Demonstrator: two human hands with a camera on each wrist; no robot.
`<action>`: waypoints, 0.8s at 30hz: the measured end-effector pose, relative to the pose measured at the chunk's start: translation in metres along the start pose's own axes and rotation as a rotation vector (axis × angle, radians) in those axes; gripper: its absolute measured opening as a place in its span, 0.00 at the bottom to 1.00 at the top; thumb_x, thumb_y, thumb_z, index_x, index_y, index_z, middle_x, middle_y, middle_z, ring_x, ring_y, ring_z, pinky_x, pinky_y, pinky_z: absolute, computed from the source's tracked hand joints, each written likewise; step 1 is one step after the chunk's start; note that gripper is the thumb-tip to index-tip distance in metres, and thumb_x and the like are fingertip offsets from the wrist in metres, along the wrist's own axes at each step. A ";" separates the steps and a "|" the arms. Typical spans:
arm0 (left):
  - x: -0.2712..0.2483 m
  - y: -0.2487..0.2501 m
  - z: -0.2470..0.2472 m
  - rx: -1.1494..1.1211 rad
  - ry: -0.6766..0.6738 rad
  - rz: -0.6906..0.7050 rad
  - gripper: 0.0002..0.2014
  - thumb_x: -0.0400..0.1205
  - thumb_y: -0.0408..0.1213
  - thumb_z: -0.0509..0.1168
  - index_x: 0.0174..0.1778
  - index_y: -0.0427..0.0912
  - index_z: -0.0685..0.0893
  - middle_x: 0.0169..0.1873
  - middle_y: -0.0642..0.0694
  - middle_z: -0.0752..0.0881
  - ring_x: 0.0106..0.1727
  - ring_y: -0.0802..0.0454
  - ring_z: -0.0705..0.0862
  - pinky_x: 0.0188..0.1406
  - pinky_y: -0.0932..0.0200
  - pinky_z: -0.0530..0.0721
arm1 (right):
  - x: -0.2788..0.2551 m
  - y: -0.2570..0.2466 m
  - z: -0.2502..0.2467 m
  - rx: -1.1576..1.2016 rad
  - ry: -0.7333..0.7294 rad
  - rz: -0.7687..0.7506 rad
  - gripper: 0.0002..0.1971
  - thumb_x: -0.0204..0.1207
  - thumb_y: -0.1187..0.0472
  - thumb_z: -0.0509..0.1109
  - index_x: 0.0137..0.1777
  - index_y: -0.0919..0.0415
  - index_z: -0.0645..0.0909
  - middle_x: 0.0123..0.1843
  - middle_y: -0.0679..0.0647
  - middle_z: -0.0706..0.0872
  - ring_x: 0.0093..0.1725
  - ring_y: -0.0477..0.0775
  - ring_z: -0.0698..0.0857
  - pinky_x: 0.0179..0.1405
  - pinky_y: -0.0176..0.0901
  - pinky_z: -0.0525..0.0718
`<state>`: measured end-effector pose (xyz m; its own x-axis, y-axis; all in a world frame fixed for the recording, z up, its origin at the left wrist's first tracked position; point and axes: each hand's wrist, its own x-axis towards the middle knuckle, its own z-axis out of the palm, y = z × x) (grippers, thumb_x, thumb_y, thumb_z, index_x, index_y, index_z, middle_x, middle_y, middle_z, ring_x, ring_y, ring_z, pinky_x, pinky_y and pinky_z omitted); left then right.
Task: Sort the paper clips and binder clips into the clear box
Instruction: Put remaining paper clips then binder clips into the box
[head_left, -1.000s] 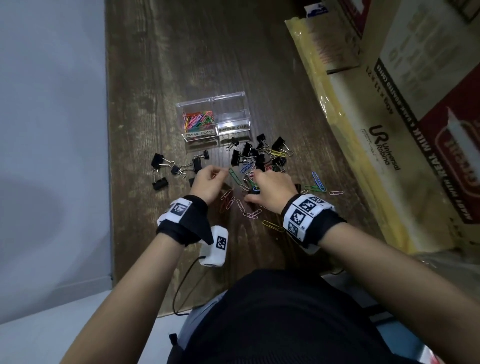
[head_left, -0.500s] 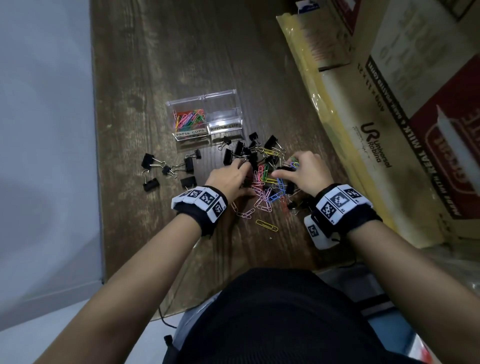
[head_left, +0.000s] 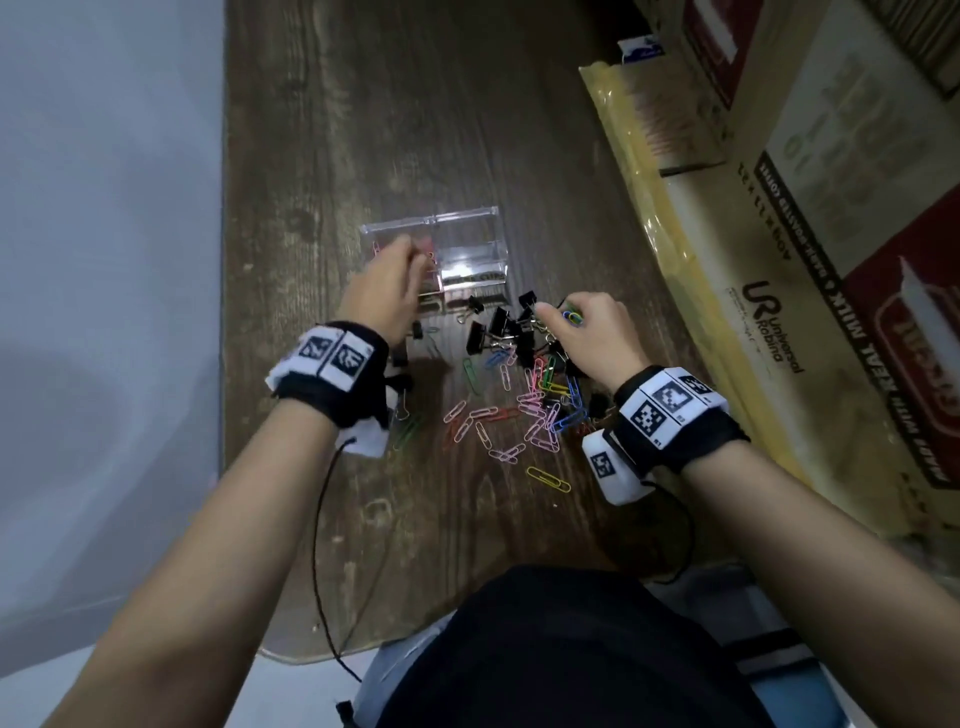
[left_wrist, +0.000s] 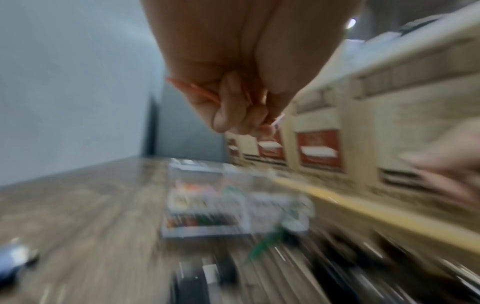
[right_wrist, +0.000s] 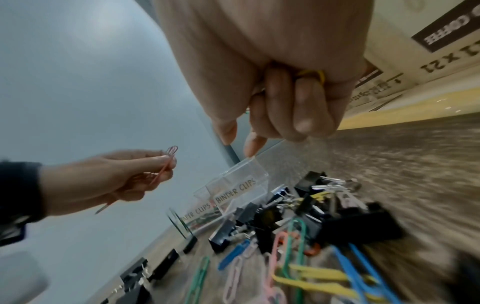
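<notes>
The clear box (head_left: 470, 244) stands on the wooden table, with labels reading PAPER CLIPS and BINDER CLIPS (right_wrist: 235, 190). My left hand (head_left: 387, 283) hovers over its left compartment and pinches a few red and pink paper clips (right_wrist: 170, 156). My right hand (head_left: 587, 327) is above the black binder clips (head_left: 498, 325) and grips several coloured paper clips (head_left: 573, 317), yellow showing between its curled fingers (right_wrist: 315, 75). Loose coloured paper clips (head_left: 524, 415) lie scattered in front of the binder clips.
Large cardboard cartons (head_left: 810, 218) line the table's right side, one wrapped in yellowish plastic. The table's left edge (head_left: 224, 312) borders a grey floor. A few more binder clips (right_wrist: 145, 271) lie left of the pile, partly hidden by my left wrist.
My left hand has lifted from the pile and moved forward over the box's left compartment with paper clips. My right hand has stayed at the pile's right side, holding clips.
</notes>
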<state>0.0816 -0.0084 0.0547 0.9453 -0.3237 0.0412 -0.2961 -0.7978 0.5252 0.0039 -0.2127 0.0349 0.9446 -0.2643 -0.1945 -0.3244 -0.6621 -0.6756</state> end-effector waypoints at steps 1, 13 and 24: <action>0.016 -0.006 -0.008 0.006 0.044 -0.032 0.13 0.86 0.38 0.50 0.55 0.34 0.75 0.46 0.43 0.80 0.44 0.47 0.78 0.40 0.60 0.72 | 0.005 -0.006 0.000 0.008 -0.010 -0.011 0.25 0.77 0.46 0.66 0.28 0.63 0.67 0.28 0.61 0.69 0.28 0.57 0.68 0.25 0.46 0.57; 0.064 -0.034 -0.013 0.049 -0.041 -0.124 0.14 0.81 0.27 0.58 0.61 0.36 0.80 0.60 0.36 0.84 0.60 0.40 0.82 0.61 0.49 0.78 | 0.077 -0.084 0.020 -0.071 -0.202 -0.111 0.20 0.76 0.54 0.67 0.26 0.58 0.64 0.25 0.51 0.68 0.27 0.51 0.69 0.31 0.43 0.67; -0.030 -0.064 -0.006 -0.091 -0.073 -0.266 0.10 0.78 0.27 0.63 0.52 0.38 0.84 0.51 0.40 0.87 0.52 0.43 0.85 0.58 0.47 0.83 | 0.117 -0.158 0.078 -0.396 -0.399 -0.367 0.16 0.78 0.68 0.61 0.64 0.63 0.79 0.65 0.65 0.81 0.64 0.66 0.80 0.63 0.52 0.77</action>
<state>0.0731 0.0557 0.0249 0.9747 -0.1475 -0.1679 -0.0222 -0.8116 0.5838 0.1696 -0.0839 0.0632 0.9186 0.2563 -0.3007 0.0998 -0.8868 -0.4512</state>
